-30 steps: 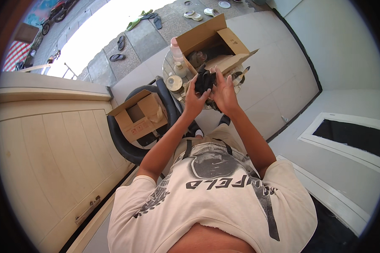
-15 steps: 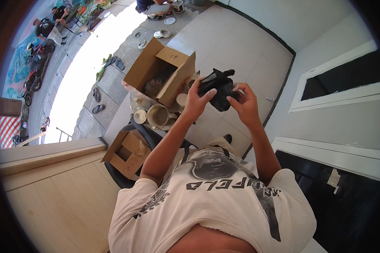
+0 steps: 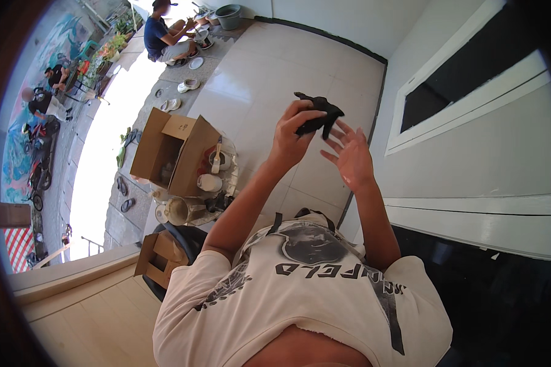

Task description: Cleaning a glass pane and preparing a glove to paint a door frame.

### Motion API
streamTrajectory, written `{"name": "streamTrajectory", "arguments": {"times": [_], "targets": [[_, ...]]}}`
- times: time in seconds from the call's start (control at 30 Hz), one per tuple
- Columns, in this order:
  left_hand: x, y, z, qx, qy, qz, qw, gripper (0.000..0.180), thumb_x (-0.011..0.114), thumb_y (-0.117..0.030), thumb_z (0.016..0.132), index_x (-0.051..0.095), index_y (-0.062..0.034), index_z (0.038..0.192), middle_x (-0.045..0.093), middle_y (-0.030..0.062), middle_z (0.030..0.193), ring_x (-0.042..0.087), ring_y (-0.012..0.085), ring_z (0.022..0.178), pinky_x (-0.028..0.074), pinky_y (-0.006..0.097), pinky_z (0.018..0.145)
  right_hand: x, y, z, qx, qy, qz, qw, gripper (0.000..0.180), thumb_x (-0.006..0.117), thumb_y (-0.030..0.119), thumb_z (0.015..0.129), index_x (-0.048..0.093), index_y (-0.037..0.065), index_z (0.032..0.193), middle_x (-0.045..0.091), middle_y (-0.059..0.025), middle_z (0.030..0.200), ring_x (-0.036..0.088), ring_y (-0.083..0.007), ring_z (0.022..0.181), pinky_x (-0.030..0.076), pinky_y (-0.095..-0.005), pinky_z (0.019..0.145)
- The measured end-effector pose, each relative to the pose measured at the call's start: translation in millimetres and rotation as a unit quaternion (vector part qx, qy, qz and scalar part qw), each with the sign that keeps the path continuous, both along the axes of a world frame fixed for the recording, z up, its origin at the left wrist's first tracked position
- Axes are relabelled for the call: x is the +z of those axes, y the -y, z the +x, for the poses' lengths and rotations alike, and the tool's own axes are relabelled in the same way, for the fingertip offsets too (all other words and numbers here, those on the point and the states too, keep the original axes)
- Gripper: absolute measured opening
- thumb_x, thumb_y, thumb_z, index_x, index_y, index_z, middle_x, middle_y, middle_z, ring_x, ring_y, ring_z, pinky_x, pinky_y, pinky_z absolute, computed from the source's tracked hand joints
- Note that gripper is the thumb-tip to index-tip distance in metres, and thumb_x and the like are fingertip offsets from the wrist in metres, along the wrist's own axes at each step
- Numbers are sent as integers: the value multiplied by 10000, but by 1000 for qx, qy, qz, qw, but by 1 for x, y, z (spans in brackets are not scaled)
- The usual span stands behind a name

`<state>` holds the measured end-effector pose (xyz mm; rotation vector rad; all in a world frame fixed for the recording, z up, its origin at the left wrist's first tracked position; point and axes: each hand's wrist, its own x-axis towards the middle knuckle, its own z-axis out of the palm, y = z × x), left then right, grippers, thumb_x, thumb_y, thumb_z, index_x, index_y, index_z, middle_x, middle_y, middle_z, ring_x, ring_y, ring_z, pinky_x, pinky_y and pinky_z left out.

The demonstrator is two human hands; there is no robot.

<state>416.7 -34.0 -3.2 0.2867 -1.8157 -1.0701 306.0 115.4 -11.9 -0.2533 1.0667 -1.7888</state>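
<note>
A crumpled, thin black thing point(image 3: 322, 115), soft like a plastic bag or a glove, is gripped in my left hand point(image 3: 292, 139). The fingers wrap round it, and loose black tips stick out above and below. Just to its right is my right hand point(image 3: 354, 160), palm showing and fingers spread, with nothing in it. Its fingertips come close to the hanging end of the black thing; whether they touch I cannot tell. Both hands are raised over the tiled floor point(image 3: 269, 79).
Left of my arms stands an open cardboard box point(image 3: 193, 156) beside a paintbrush point(image 3: 217, 160), a tub point(image 3: 209, 182) and a beige bucket point(image 3: 176, 211). A smaller box point(image 3: 159, 257) rests on a black chair point(image 3: 188, 238). A person point(image 3: 165, 40) squats beyond; white cabinetry point(image 3: 465, 171) lines the right.
My right hand has let go of the black thing and spread its fingers. The thing is now bunched up in my left hand. The view has swung right.
</note>
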Motion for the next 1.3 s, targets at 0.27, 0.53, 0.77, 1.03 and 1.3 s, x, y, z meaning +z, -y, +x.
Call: {"name": "streamTrajectory", "arguments": {"times": [0.27, 0.53, 0.77, 1.03, 1.3], "targets": [[23, -28, -110, -298, 119, -202, 926, 517, 804, -31, 622, 700, -116, 1121, 621, 67, 1256, 570, 296, 1177, 409, 467, 1052, 11, -27, -84, -63, 233, -270, 932, 786, 376, 656, 981, 416, 33, 1458, 559, -145, 1337, 575, -278, 1217, 460, -443, 1061], [40, -11, -233, -318, -20, -174, 932, 365, 738, -40, 746, 669, -55, 1105, 625, 155, 1252, 570, 332, 1202, 447, 465, 1025, 41, -45, -156, -230, 113, -288, 923, 567, 343, 414, 1064, 371, 40, 1489, 527, -154, 1411, 554, -282, 1259, 457, -441, 1068], [60, -47, -330, -535, -8, -83, 841, 572, 808, -123, 725, 598, -36, 1250, 519, 183, 1367, 530, 351, 1256, 432, 459, 1055, 81, -81, -167, -390, 21, -293, 873, 583, 319, 419, 1070, 357, 18, 1492, 515, -156, 1430, 563, -291, 1260, 477, -432, 1052], [89, -145, -364, -693, -85, -43, 715, 662, 839, -132, 698, 568, -43, 1295, 452, 210, 1398, 475, 379, 1302, 421, 470, 1065, 90, -135, -122, -579, -161, -52, 797, 631, 357, 428, 1051, 374, -51, 1461, 501, -214, 1432, 540, -315, 1290, 443, -451, 1088], [122, -233, -341, -804, -197, -76, 556, 573, 810, -263, 752, 616, -68, 1254, 467, 239, 1430, 483, 404, 1278, 384, 510, 1076, 121, -163, -75, -704, -282, -49, 650, 820, 639, 136, 930, 156, 89, 1591, 256, -127, 1608, 310, -250, 1448, 282, -402, 1174]]}}
